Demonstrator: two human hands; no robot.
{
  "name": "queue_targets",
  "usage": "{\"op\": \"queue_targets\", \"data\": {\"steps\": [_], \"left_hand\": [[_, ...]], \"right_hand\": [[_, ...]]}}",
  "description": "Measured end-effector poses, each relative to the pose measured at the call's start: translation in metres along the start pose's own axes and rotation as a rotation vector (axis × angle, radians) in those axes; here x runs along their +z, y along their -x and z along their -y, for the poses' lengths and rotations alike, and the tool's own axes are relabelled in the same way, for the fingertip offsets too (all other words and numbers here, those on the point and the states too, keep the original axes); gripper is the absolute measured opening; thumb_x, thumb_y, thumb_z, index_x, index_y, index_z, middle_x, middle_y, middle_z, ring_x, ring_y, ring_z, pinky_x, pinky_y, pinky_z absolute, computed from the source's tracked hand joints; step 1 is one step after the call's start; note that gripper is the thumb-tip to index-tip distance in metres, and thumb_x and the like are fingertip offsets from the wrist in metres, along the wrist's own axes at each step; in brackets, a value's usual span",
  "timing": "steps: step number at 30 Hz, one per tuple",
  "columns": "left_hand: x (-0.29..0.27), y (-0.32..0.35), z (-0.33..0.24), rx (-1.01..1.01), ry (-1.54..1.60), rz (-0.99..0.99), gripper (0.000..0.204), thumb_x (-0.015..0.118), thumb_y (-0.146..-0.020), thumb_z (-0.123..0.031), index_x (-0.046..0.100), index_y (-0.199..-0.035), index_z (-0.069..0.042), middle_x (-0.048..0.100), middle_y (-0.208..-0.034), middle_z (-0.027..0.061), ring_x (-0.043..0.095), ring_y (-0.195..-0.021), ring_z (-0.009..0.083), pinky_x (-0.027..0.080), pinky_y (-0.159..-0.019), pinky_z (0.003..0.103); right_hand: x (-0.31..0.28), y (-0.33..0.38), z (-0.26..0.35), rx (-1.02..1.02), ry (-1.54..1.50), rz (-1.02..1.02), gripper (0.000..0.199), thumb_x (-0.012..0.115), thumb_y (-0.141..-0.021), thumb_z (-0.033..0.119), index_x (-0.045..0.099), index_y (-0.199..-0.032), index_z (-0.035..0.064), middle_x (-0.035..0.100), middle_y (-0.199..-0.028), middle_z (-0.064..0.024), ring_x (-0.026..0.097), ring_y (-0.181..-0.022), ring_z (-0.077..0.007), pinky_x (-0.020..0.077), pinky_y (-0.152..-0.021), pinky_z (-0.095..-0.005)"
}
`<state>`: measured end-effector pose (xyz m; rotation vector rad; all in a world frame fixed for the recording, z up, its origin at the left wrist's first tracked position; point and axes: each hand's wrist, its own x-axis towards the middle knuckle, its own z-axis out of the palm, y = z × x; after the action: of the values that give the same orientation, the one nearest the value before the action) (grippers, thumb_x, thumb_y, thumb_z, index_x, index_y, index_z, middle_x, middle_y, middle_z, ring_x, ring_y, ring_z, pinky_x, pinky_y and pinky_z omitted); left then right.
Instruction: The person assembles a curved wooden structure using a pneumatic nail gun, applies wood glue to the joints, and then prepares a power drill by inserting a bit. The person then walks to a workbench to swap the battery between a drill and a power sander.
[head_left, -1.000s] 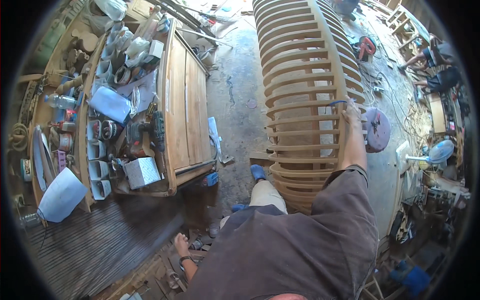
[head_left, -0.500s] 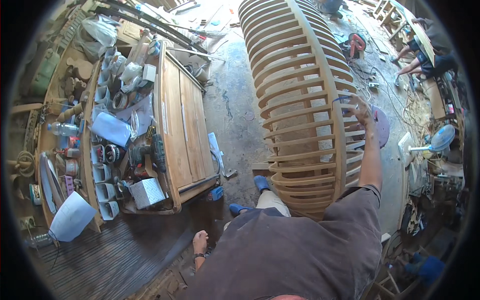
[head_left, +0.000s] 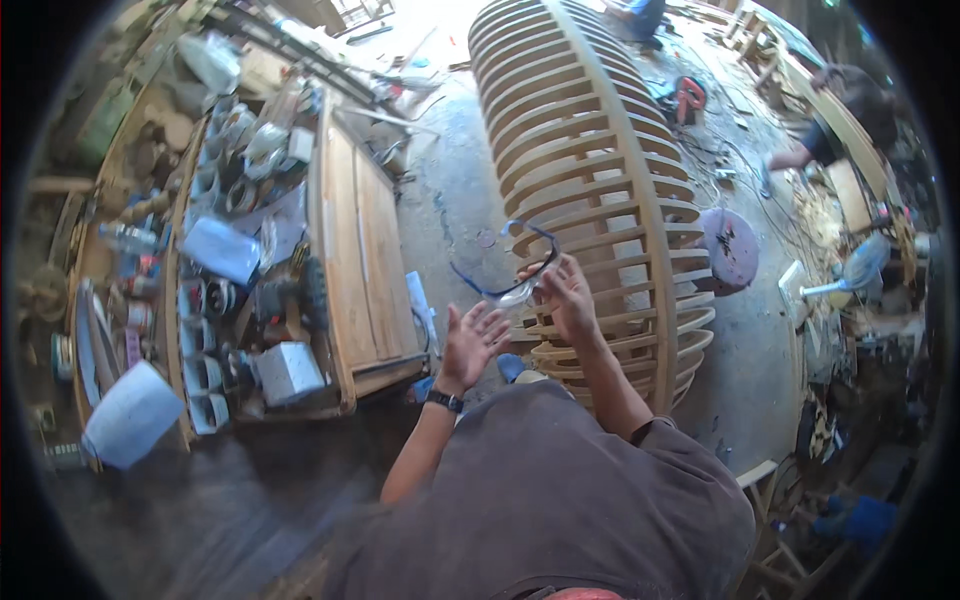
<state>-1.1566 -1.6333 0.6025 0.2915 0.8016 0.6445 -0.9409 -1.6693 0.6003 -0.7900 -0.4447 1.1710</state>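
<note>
Evidently the right grip [head_left: 570, 300] is closed on a pair of clear-lensed glasses [head_left: 518, 292] with dark blue arms, its fingers pinching them near one end of the lenses. The glasses hang in the air before the person's chest, lenses toward the body and arms spread outward, one of them curving up past the fingers. Just beside them, the left grip [head_left: 474, 345] is spread wide and holds nothing, palm turned up and fingers fanned toward the lenses; whether a fingertip touches them cannot be told. A dark watch [head_left: 444, 401] circles the left wrist.

Beyond the right forearm stretches a long wooden frame [head_left: 640, 215] of many curved ribs joined along a central spine. A blue shoe [head_left: 510, 369] shows on the floor [head_left: 440, 185] between this frame and a wooden cabinet [head_left: 365, 255] to the left. Crowded on the cabinet's upper side are a silvery white box [head_left: 290, 373], a folded pale blue sheet [head_left: 221, 249] and plastic bags. Right of the frame stands a round, purplish stool [head_left: 728, 245] with small dark items on it. Farther off, at the upper right, a co-worker [head_left: 850, 95] bends beside long boards.
</note>
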Motion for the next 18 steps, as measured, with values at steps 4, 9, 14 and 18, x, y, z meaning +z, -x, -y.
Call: {"op": "queue_targets", "data": {"steps": [4, 9, 14, 18], "left_hand": [[-0.007, 0.006, 0.0, -0.028, 0.024, 0.084, 0.073, 0.046, -0.094, -0.065, 0.045, -0.136, -0.006, 0.061, -0.121, 0.0138, 0.059, -0.113, 0.0243, 0.049, -0.097, 0.042], [-0.039, 0.018, 0.001, 0.012, 0.038, 0.004, 0.05, 0.055, -0.096, -0.05, 0.054, -0.125, -0.009, 0.063, -0.119, 0.0104, 0.061, -0.111, 0.0235, 0.051, -0.093, 0.042], [-0.054, 0.039, -0.008, 0.063, 0.176, -0.047, 0.043, 0.056, -0.096, -0.05, 0.053, -0.118, -0.014, 0.063, -0.115, 0.0114, 0.06, -0.112, 0.0254, 0.049, -0.095, 0.047], [-0.06, 0.054, -0.01, 0.144, 0.243, -0.142, 0.046, 0.056, -0.095, -0.053, 0.051, -0.12, -0.015, 0.064, -0.115, 0.0139, 0.061, -0.112, 0.0266, 0.05, -0.096, 0.048]], "right_hand": [[0.024, 0.024, -0.028, 0.09, 0.016, 0.076, 0.04, 0.062, -0.095, 0.011, 0.042, -0.129, 0.0065, 0.062, -0.112, -0.0123, 0.061, -0.111, -0.0268, 0.0478, -0.097, -0.0424], [0.034, 0.027, -0.026, 0.083, 0.245, 0.2, 0.047, 0.065, -0.093, 0.012, 0.038, -0.132, 0.0062, 0.061, -0.114, -0.0115, 0.058, -0.114, -0.0233, 0.0461, -0.099, -0.04], [0.061, 0.026, -0.027, 0.217, 0.472, 0.324, 0.055, 0.066, -0.093, 0.01, 0.034, -0.138, 0.0081, 0.062, -0.112, -0.0119, 0.06, -0.109, -0.0196, 0.0475, -0.094, -0.0353], [0.089, 0.036, -0.037, 0.093, 0.352, 0.388, 0.065, 0.068, -0.091, 0.008, 0.03, -0.144, 0.0099, 0.063, -0.109, -0.011, 0.06, -0.106, -0.0164, 0.0502, -0.085, -0.0302]]}}
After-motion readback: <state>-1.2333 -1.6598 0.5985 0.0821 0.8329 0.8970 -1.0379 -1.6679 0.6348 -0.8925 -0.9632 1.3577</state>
